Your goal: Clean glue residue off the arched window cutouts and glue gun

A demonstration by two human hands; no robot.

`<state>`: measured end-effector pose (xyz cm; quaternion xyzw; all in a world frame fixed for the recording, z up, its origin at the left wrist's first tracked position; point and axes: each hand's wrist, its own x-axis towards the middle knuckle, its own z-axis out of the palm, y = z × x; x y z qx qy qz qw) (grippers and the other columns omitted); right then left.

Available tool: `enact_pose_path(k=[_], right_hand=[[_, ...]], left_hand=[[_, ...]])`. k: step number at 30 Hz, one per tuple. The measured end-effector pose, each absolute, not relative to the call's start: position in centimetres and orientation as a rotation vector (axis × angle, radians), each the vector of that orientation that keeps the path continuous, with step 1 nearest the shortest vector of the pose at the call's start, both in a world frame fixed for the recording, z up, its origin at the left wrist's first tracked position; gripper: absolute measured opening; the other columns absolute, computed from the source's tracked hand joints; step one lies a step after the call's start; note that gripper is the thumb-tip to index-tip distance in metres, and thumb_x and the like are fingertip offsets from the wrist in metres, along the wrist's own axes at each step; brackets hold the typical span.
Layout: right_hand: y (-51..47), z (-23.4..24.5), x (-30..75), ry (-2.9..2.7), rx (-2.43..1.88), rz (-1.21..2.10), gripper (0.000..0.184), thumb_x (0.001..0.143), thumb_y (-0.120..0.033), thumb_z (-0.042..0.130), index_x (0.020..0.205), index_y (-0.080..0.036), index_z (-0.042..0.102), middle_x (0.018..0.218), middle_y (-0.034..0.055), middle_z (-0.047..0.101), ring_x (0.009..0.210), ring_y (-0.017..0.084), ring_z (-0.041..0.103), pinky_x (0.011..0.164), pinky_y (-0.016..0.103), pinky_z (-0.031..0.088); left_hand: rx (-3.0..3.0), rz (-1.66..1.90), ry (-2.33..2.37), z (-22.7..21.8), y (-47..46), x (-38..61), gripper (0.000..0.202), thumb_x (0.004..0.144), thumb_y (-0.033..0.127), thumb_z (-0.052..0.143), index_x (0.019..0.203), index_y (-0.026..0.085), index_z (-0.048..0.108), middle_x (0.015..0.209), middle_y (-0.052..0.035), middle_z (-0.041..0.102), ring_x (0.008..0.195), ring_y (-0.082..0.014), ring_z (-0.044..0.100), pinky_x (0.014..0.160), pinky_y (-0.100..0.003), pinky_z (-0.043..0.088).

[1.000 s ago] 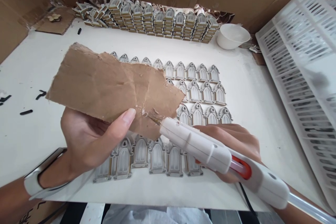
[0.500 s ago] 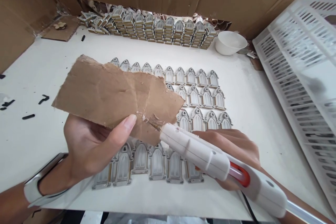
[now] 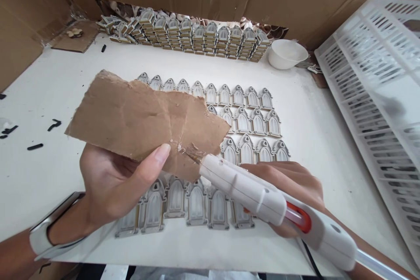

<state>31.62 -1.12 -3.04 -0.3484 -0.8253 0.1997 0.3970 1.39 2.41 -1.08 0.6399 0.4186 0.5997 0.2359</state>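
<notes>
Evidently, the torn cardboard piece (image 3: 131, 116) was held up over the rows of arched window-shaped pieces (image 3: 242, 120) so that a loose surface was offered to the hot glue gun (image 3: 243, 188). It was pinched near its lower edge by the left hand (image 3: 113, 192), the thumb pressed on the upper face and the fingers tucked underneath, a hold by which most of the face seemed to be left free. The gun was gripped by the right hand (image 3: 295, 181) from its far side, tilted so that its nozzle (image 3: 194, 156) was brought to the cardboard beside some pale glue strands (image 3: 180, 146); whether the tip was touching could not be told. The arched pieces were laid face up in rows on the white table (image 3: 305, 113), probably so that each could be reached singly, while similar ones were stacked (image 3: 198, 37) at the back, perhaps to save room.

Several of the laid pieces were covered by the cardboard and the hands, so they could not be counted. The trigger was hidden, as were the fingertips of both hands. The glue stick (image 3: 383, 264) and the white slatted basket (image 3: 354, 92) were cut off at the right, and the contents of the white bowl (image 3: 288, 54) could not be made out.
</notes>
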Motion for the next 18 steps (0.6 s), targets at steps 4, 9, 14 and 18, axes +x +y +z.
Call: enact_pose_path(k=[4, 9, 14, 18], right_hand=[[-1.1, -2.7, 31.5, -2.081, -0.896, 0.482, 0.024, 0.105, -0.011, 0.059, 0.117, -0.025, 0.074, 0.065, -0.0075, 0.065, 0.046, 0.011, 0.052, 0.048, 0.029, 0.04], [-1.0, -2.1, 31.6, -2.149, -0.917, 0.495, 0.024, 0.104, -0.01, 0.061, 0.119, -0.025, 0.072, 0.071, -0.0056, 0.073, 0.05, 0.012, 0.06, 0.049, 0.029, 0.045], [-1.2, -1.7, 31.7, -2.158, -0.989, 0.435, 0.024, 0.108, -0.011, 0.062, 0.121, -0.028, 0.072, 0.073, -0.0054, 0.072, 0.054, 0.014, 0.063, 0.052, 0.03, 0.049], [-1.6, -1.6, 31.9, -2.168, -1.024, 0.443, 0.027, 0.108, -0.009, 0.06, 0.122, -0.029, 0.072, 0.074, -0.0054, 0.073, 0.055, 0.014, 0.064, 0.053, 0.03, 0.05]], left_hand=[[1.756, 1.643, 1.16, -0.9, 2.5, 1.5, 0.034, 0.077, 0.006, 0.088, 0.107, 0.023, 0.089, 0.1, 0.0, 0.089, 0.094, -0.021, 0.087, 0.085, -0.029, 0.077], [1.772, 1.674, 1.132, -1.8, 2.5, 1.2, 0.032, 0.078, 0.007, 0.09, 0.108, 0.019, 0.088, 0.1, -0.0019, 0.088, 0.093, -0.0222, 0.086, 0.083, -0.032, 0.076], [1.827, 1.722, 1.089, -2.8, 2.9, 0.4, 0.028, 0.082, 0.015, 0.092, 0.11, 0.014, 0.087, 0.103, -0.0064, 0.087, 0.097, -0.0261, 0.085, 0.093, -0.04, 0.073], [1.847, 1.688, 1.144, -2.6, 3.0, 0.7, 0.031, 0.079, 0.017, 0.092, 0.11, 0.014, 0.088, 0.1, -0.0071, 0.087, 0.093, -0.0277, 0.085, 0.085, -0.043, 0.074]])
